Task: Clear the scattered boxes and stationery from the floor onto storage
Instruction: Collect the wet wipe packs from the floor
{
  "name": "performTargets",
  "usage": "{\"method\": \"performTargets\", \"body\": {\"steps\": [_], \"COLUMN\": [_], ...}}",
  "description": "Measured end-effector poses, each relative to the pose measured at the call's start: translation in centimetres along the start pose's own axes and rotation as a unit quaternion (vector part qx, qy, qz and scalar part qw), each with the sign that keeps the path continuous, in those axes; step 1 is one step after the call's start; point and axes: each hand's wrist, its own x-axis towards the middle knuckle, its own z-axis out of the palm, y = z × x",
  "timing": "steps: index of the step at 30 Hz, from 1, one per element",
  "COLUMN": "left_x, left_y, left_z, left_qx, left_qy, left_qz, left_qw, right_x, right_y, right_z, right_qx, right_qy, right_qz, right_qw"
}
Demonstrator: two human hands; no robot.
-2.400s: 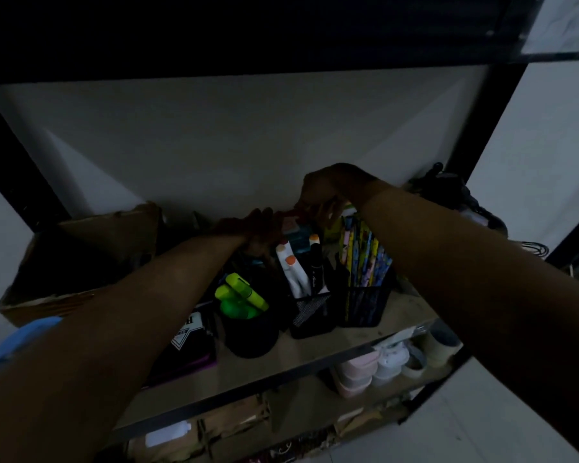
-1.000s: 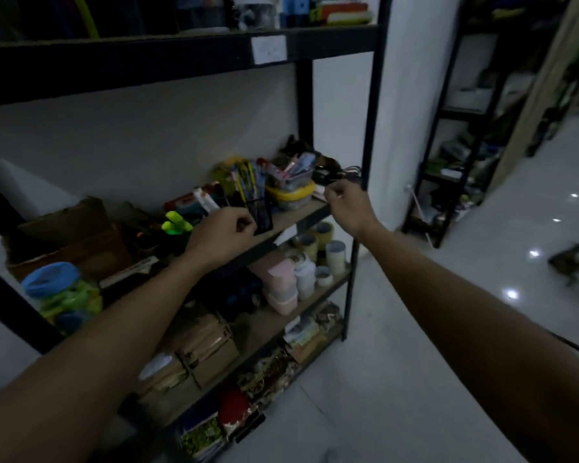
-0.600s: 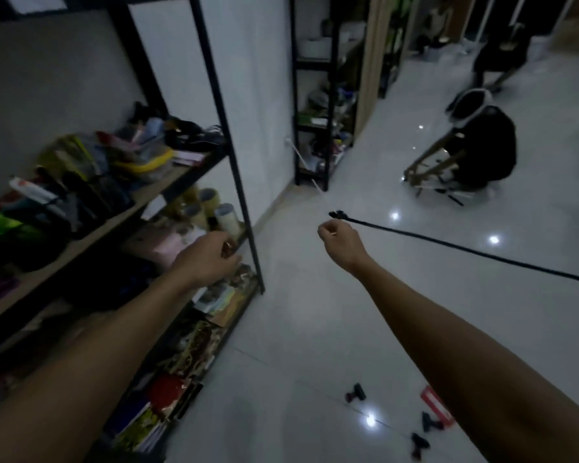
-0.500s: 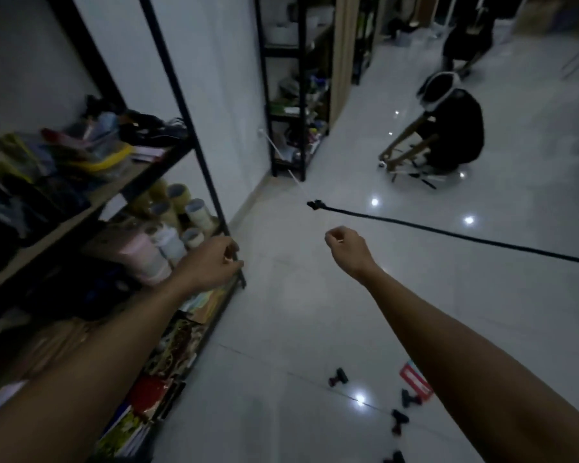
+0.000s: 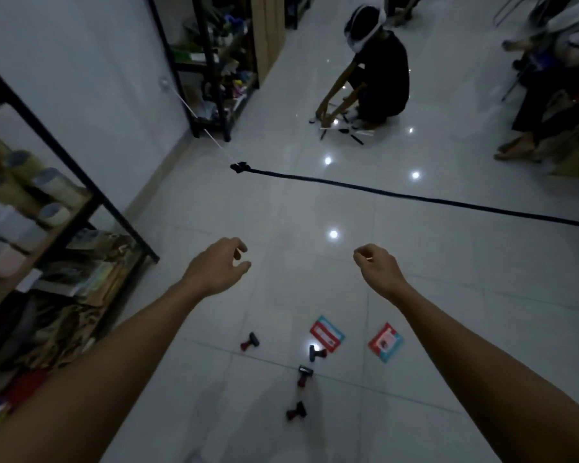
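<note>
Two small red and blue boxes lie flat on the pale tiled floor [image 5: 448, 312], the left box [image 5: 327, 336] and the right box [image 5: 385, 342] a little apart, both between the person's forearms. Four small dark stationery pieces with red ends lie scattered near them: one [image 5: 250, 342] left of the boxes, one [image 5: 317, 353] touching the left box's near corner, one [image 5: 304, 375] just nearer the camera, and one [image 5: 296, 411] nearest of all. What they are exactly is too small to tell. The left hand [image 5: 218, 269] hangs above the floor, fingers loosely curled and apart, holding nothing. The right hand [image 5: 375, 266] is curled closed and holds nothing visible. A black strap [image 5: 398, 195] stretches across the view beyond the hands. At the floor's left edge stands a black shelf rack [image 5: 91, 192] holding rolls and papers. Farther off, another person [image 5: 378, 71] crouches on the floor.
</note>
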Motion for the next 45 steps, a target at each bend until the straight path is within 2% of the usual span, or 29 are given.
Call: {"method": "performTargets", "body": {"steps": [6, 10, 13, 16, 22, 26, 29, 34, 39, 43, 45], "left_x": [4.5, 8.3, 11.2, 13.1, 17.2, 21.3, 25.0, 28.2, 28.6, 29.3, 29.4], "left_y": [6.1, 7.3, 6.8, 4.8, -2.6, -6.9, -9.7, -12.5, -14.5, -14.9, -14.9], "left_z": [12.2, 22.8, 32.2, 41.9, 57.8, 66.1, 71.5, 77.8, 81.0, 82.5, 82.9], "left_qx": [-0.009, 0.006, -0.022, -0.055, -0.032, -0.034, -0.026, -0.012, 0.039, 0.089, 0.105], "left_qy": [-0.045, -0.100, -0.116, -0.132, -0.155, -0.134, -0.124, -0.107, -0.067, -0.051, -0.046], "left_qz": [0.009, 0.035, 0.035, 0.010, -0.005, -0.019, -0.018, -0.063, -0.126, -0.120, -0.111], "left_qw": [0.999, 0.994, 0.992, 0.990, 0.987, 0.990, 0.992, 0.992, 0.989, 0.987, 0.987], "right_x": [1.5, 2.6, 3.6, 4.8, 8.2, 12.5, 17.0, 20.0, 20.1, 21.7, 22.2], "right_y": [13.2, 22.9, 31.0, 39.6, 54.8, 63.9, 69.9, 73.7, 74.6, 74.2, 74.3], "right_z": [-1.5, 1.4, 4.5, 8.5, 17.2, 22.6, 26.5, 31.2, 32.6, 33.4, 33.8], "right_qx": [0.016, 0.033, 0.042, 0.014, -0.008, 0.066, 0.111, 0.028, -0.020, -0.036, -0.040], "right_qy": [-0.006, 0.000, -0.008, -0.022, -0.034, 0.009, 0.081, 0.146, 0.155, 0.201, 0.199], "right_qz": [0.083, 0.140, 0.174, 0.193, 0.267, 0.340, 0.379, 0.445, 0.444, 0.465, 0.469], "right_qw": [0.996, 0.990, 0.984, 0.981, 0.963, 0.938, 0.915, 0.883, 0.883, 0.861, 0.860]}}
